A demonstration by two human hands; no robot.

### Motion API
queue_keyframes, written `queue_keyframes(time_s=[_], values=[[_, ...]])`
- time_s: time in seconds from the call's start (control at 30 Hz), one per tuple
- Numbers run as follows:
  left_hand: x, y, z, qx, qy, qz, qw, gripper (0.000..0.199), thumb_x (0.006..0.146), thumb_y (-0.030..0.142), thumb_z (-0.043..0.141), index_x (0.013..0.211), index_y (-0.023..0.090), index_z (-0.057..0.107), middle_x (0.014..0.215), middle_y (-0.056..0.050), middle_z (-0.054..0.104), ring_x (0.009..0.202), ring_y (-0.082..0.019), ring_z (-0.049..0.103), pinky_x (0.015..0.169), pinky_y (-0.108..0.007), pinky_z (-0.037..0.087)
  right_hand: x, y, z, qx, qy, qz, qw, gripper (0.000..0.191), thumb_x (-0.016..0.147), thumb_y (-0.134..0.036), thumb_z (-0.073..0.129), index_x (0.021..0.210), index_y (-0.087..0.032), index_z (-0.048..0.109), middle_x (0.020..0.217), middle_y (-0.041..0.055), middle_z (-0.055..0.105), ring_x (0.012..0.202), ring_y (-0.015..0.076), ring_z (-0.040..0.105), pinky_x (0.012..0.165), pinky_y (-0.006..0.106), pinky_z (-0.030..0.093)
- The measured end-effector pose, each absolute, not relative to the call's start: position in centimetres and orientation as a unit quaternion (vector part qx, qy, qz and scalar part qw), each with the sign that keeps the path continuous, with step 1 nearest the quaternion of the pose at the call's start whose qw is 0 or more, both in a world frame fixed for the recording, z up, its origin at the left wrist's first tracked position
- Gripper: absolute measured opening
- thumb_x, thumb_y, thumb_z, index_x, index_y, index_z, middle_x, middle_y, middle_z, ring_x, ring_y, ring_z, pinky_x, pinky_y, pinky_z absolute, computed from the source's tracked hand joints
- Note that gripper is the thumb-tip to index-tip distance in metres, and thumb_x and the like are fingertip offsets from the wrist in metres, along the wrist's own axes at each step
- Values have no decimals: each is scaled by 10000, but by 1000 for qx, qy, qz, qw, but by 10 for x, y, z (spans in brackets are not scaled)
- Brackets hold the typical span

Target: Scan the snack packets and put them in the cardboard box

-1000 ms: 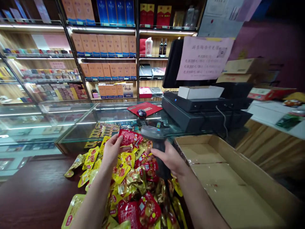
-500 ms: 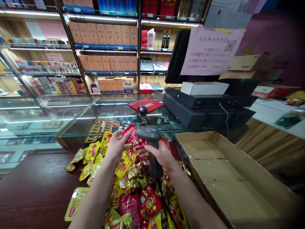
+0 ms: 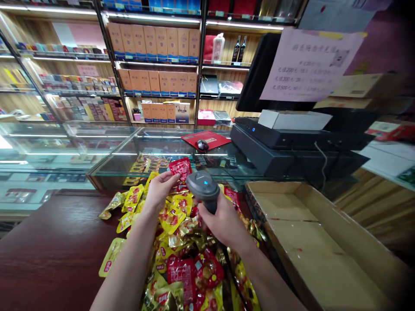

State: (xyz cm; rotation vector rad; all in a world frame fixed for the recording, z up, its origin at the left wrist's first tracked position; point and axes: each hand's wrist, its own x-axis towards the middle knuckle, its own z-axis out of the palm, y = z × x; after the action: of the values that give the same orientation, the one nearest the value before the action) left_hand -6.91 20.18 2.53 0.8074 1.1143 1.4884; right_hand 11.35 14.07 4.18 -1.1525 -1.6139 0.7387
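The left hand (image 3: 161, 190) pinches a small red packet (image 3: 180, 169) by its edge, thumb on top; the right hand (image 3: 225, 220) is wrapped around the handle of a dark scanner (image 3: 203, 186), which has a little blue light on top; the two hands are apart, with the scanner's head just beside the red packet; the red packet is held up over the far end of a big heap of shiny snack packs (image 3: 181, 276), yellow, gold and red; the heap lies on a brown table (image 3: 55, 246); right of the heap is a long cardboard box (image 3: 298, 235) with low sides; past the heap is a glass counter (image 3: 158, 139); a computer mouse (image 3: 202, 145) sits on a red mat (image 3: 218, 139) there.
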Motion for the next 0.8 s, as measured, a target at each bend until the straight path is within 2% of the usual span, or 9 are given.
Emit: queue_keyframes(time_s=[0.1,0.23,0.4,0.53,0.7,0.8], values=[[-75,204,25,331,468,640,512,390,509,356,848,779,155,651,698,-4,696,587,-117,634,529,-204,492,104,140,32,-474,-664,365,449,226,688,-246,654,913,-222,649,773,40,664,740,221,626,666,353,495],[-81,205,24,352,491,650,460,374,535,373,835,789,146,680,674,-3,681,554,-86,593,455,-152,408,94,142,24,-467,-649,402,446,235,688,-253,659,921,-225,649,717,24,656,739,218,629,644,340,493],[-81,206,22,344,476,661,468,384,525,365,841,789,142,674,655,0,674,577,-110,614,508,-189,471,92,141,27,-463,-647,406,450,283,699,-258,654,979,-219,637,758,33,671,777,219,636,656,332,500],[-79,206,22,343,462,653,492,389,535,366,835,811,149,667,743,-26,713,620,-131,654,568,-227,517,94,141,28,-464,-665,392,434,321,715,-262,647,1032,-215,620,838,49,680,841,225,635,701,341,505],[-79,205,24,345,474,649,484,394,539,381,830,816,152,668,745,-25,715,631,-134,664,562,-214,504,92,140,25,-471,-681,389,404,303,746,-275,619,1041,-205,611,918,59,683,822,208,631,742,349,501],[-80,205,23,342,482,647,482,403,534,393,828,818,155,668,734,-21,713,622,-136,660,567,-223,500,91,139,24,-469,-672,401,409,283,732,-279,630,1006,-209,624,868,51,682,814,212,633,718,343,503]])
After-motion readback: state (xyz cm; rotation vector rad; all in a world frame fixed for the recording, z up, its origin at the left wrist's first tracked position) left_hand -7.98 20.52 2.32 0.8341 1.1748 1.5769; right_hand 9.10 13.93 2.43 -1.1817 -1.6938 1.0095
